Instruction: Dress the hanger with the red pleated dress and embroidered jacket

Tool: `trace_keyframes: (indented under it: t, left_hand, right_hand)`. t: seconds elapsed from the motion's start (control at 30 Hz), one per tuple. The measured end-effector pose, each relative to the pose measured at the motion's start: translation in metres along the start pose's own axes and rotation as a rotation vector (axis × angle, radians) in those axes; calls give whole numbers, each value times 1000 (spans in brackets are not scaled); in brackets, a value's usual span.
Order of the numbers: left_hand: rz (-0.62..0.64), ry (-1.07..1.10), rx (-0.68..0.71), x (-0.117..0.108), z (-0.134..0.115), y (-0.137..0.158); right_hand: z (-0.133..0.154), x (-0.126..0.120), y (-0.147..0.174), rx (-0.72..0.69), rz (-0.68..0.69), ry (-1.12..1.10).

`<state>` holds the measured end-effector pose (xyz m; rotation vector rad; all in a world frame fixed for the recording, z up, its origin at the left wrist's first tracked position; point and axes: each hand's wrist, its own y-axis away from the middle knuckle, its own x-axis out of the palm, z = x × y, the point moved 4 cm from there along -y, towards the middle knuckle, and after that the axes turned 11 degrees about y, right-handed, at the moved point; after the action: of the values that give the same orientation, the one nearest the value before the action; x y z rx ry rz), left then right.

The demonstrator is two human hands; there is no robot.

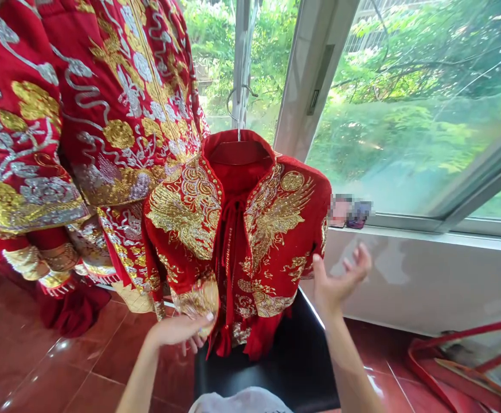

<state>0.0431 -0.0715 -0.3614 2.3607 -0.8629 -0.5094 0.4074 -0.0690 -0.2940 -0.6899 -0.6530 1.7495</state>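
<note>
A red jacket [310, 189] with gold embroidery hangs front-open on a wire hanger [238, 117] before the window. My left hand [181, 330] is at the lower front corner of the jacket, on the left side; its thumb lies over the gold hem and its fingers curl beneath, closed on the cloth. To the right of the jacket, my right hand [340, 281] is raised and open, fingers apart, its thumb close to the sleeve. Red tie cords [229, 264] dangle inside the opening, and red cloth ends show below the hem.
More red embroidered garments [121, 115] hang at the left. A black seat [293, 361] stands under the jacket. Behind are the window frame [296, 74] and a sill with small blurred items [357, 215]. A red metal frame [431, 367] rests on the tiled floor [100, 396] at right.
</note>
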Motion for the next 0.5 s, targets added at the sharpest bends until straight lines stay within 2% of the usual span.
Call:
trace_keyframes:
  t: [0.07,0.1,0.13,0.17,0.2,0.23,0.27,0.3,0.33,0.4,0.5]
  left_hand:
    - [147,-51,291,-17,-44,50]
    - [159,-75,453,-27,-65,72]
    - [76,-69,629,-39,-85,91]
    - [-143,-40,864,-55,-104,110]
    - [-417,-26,1066,-68,-120,126]
    - [-719,-43,1219,-78,-133,139]
    - [-992,-102,1307,-83,-144,147]
    - [-1184,-204,1327,-83,-155,148]
    - [-1269,-335,1294,-82,-166,143]
    - [-1274,-531,1206,-80,-186,125]
    - [-1283,-534,1210,-85,-198,107]
  right_hand:
    - [29,12,-50,-212,33,-56]
    - [41,22,-69,-295,108,-106]
    - [51,32,-85,-353,190,-121]
    - [60,41,-98,-401,254,-110]
    - [66,49,-108,-440,303,-79]
    - [70,56,-116,-469,328,-30]
    - [72,62,-122,-488,328,20]
    - [71,67,-127,-496,316,60]
    - [69,72,-132,-495,306,78]
    - [60,82,-138,-473,350,25]
    - [46,96,-144,-382,465,-176]
